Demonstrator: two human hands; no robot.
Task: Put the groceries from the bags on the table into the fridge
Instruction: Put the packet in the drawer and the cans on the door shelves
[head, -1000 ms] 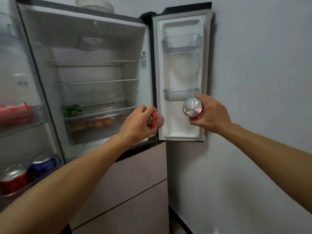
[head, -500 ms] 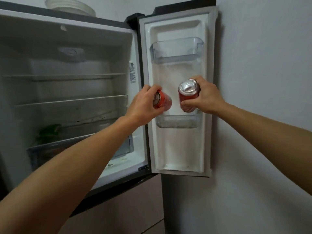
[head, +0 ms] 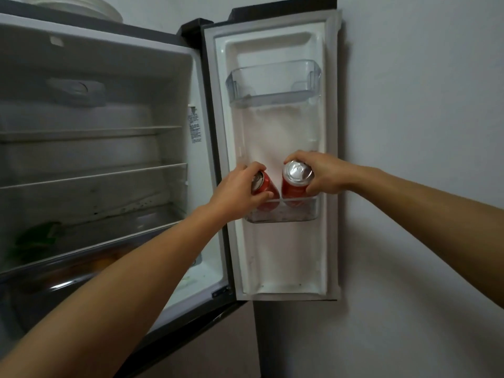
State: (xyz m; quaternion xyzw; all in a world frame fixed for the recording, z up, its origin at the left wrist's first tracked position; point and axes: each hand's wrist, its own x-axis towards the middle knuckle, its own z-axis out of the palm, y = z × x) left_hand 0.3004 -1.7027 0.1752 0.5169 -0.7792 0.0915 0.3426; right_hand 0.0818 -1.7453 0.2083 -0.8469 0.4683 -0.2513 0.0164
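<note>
Gripping the left can (head: pixel 266 186) with the left hand (head: pixel 237 186) and the right can (head: pixel 296 184) with the right hand (head: pixel 326 174), fingers (head: pixel 300 156) curled round each near its top. Both red, bases down inside the lower bin (head: pixel 302 214) of the open door (head: pixel 275 257), left can tilted at the bin's left end, right can just beside it, near upright. Above, the upper bin (head: pixel 272 87); leftward, fridge shelves (head: pixel 92 174) and greens (head: pixel 35 238).

In lower door bin (head: pixel 302 215) — left can (head: pixel 266 186) beside right can (head: pixel 296 186).

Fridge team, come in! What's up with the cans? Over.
Left hand grips left can. Right hand grips right can. Both cans' bottoms inside lower door bin. Nothing blocking.
</note>
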